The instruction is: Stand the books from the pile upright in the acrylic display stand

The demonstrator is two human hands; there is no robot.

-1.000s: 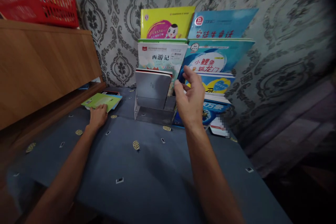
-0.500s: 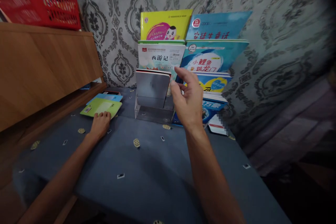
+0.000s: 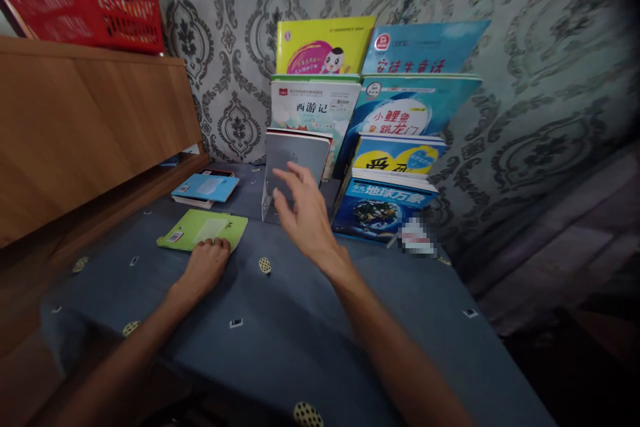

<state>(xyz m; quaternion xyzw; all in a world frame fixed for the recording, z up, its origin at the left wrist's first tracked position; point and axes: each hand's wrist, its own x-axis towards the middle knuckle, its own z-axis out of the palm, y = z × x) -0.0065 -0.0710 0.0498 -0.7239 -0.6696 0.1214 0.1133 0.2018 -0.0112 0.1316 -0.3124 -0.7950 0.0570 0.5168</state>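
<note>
My left hand (image 3: 209, 263) has its fingers curled over the near right edge of a thin green book (image 3: 193, 225) lying on the cloth. In front of the clear tiered stand (image 3: 266, 203), my right hand (image 3: 303, 213) hangs in the air, fingers apart and holding nothing. Just behind it, a grey-covered book (image 3: 285, 152) stands in the front left tier. Higher tiers on that side carry a white book (image 3: 320, 107) and a yellow book (image 3: 300, 30). On the right side stand a teal book (image 3: 440, 103), a yellow-and-blue book (image 3: 395, 157) and a blue book with a globe (image 3: 375, 210).
A blue booklet (image 3: 220, 188) tops a small stack at the table's left back. Beyond it is a wooden cabinet (image 3: 100, 113) bearing a red basket (image 3: 80, 0). Patterned wallpaper (image 3: 230, 67) rises behind the stand. A blue patterned cloth (image 3: 280, 333) covers the table.
The green book has slid off the blue booklet's stack toward me with my left hand. My right hand has moved left and lower, from the stand's middle to before the grey book.
</note>
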